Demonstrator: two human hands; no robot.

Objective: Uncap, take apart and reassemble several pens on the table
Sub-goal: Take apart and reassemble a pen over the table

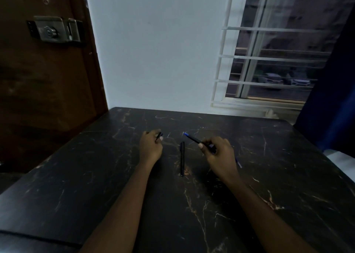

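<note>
My right hand (217, 154) grips an uncapped dark pen (194, 139) whose blue tip points up and to the left over the table. My left hand (150, 147) is closed around a small dark pen cap (159, 136) that sticks out between its fingers. Between the two hands a capped black pen (182, 158) lies flat on the dark marble table (115, 176), running away from me. A thin blue piece (238, 163), perhaps a refill, shows just right of my right wrist, partly hidden.
The table meets a white wall (153, 51) at its far edge. A brown door with a metal lock (55, 30) stands at the left. A barred window (272, 51) is at the right, with a dark blue curtain (332, 99) beside it.
</note>
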